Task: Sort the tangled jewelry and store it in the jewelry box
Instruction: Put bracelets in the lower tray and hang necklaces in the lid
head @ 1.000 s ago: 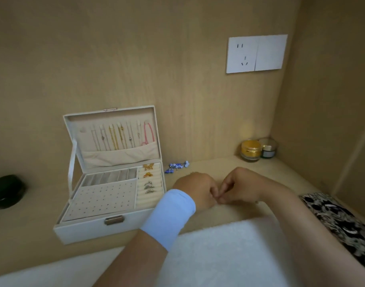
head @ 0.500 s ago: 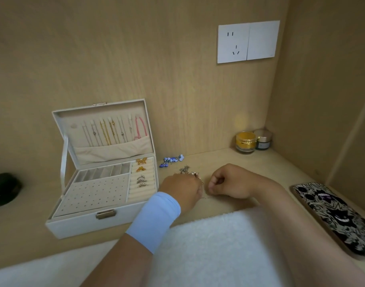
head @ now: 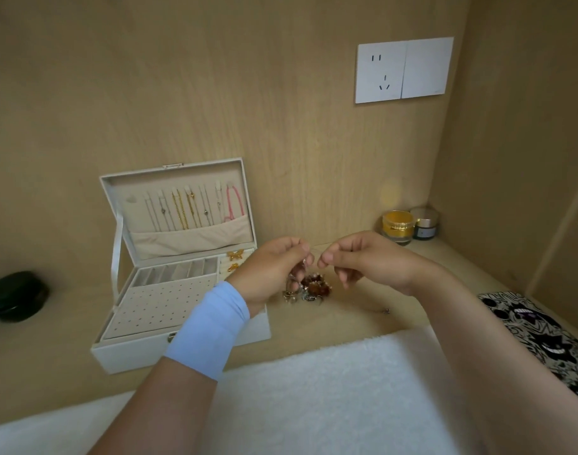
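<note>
Nearest us lies a white towel (head: pixel 330 389) across the front of the table (head: pixel 51 366), with a patterned case (head: pixel 543 336) at its right end. Above the towel we hold both hands raised. Our left hand (head: pixel 271 274), a pale blue wristband (head: pixel 209 326) below it, has its fingers (head: pixel 302 249) pinched together on a fine chain; our right hand (head: pixel 363 261) pinches the same strand, thumb against forefinger, the other fingers curled. The chain hangs down to the tangled jewelry (head: pixel 309 289), a small heap on the table just under our hands and just right of the jewelry box (head: pixel 182 284). The box stands open, necklaces hung in its lid. Farther back two small jars (head: pixel 409 224) stand in the corner, with a wall socket (head: pixel 404 68) above.
</note>
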`<state>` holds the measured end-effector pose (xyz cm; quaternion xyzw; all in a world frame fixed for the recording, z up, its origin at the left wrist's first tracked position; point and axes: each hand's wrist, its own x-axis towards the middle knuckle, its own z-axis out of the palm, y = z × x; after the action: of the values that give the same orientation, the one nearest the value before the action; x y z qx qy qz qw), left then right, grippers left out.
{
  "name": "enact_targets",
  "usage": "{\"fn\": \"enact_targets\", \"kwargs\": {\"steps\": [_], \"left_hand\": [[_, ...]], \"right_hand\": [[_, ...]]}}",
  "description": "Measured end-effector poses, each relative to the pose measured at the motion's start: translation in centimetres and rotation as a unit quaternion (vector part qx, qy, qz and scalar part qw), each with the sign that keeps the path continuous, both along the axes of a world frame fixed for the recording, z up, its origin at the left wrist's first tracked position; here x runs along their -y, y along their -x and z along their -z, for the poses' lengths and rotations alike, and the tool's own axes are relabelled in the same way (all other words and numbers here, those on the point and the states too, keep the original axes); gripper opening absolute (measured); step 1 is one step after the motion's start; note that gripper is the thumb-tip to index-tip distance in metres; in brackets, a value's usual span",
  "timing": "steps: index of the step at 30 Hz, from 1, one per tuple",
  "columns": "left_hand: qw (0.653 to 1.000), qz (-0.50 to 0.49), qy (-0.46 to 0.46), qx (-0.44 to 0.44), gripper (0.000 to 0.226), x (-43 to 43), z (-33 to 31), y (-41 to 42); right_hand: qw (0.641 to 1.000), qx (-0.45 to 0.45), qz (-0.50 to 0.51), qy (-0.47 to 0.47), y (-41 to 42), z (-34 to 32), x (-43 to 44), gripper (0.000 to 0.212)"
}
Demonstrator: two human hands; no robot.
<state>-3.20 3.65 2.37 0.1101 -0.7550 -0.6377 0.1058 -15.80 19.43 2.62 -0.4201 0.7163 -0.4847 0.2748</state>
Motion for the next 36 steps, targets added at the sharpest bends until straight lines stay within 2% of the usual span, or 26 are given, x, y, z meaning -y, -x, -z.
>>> {"fn": "enact_targets", "kwargs": {"steps": [3,5,7,9,16,20,23,29,36], "left_hand": [[0.998,0.037,-0.046,-0.006,0.015,1.2,-1.5,-1.1],[0.998,0.060,-0.017,0.013,0.010,2.7,-2.5,-2.3],[0.997,0.059,0.040,0.035,0.015,4.3,-3.7,-3.9],[0.995,0.044,0.081,0.039,0.020,5.9,-4.8,-5.6],[0.995,-0.011,0.101,-0.023,0.025,10.7,-7.3,-10.4],[0.991,-0.075,0.103,-0.042,0.027,13.8,-6.9,-11.7],[0.981,-0.119,0.149,-0.044,0.022,16.2,-6.9,-12.6],[0.969,-0.144,0.201,-0.022,0.021,19.7,-7.1,-14.7],[0.966,-0.120,0.227,0.040,0.018,21.8,-6.7,-15.8]], "right_hand": [[1.000,0.006,-0.023,0.007,-0.9,-1.5,1.1,0.019],[0.999,0.008,-0.034,0.021,-1.5,-2.7,2.0,0.019],[0.998,0.005,-0.046,0.035,-2.3,-4.0,3.2,0.019],[0.997,-0.006,-0.063,0.041,-3.3,-5.4,4.5,0.019],[0.993,-0.039,-0.107,0.041,-7.1,-9.5,10.4,0.019],[0.996,-0.023,-0.086,0.023,-8.7,-9.5,14.4,0.018],[0.997,0.001,-0.069,0.018,-9.9,-8.4,17.2,0.017],[0.994,0.063,-0.082,0.024,-11.4,-6.4,21.0,0.020],[0.997,-0.048,-0.042,0.047,-12.2,-5.1,24.3,0.017]]}}
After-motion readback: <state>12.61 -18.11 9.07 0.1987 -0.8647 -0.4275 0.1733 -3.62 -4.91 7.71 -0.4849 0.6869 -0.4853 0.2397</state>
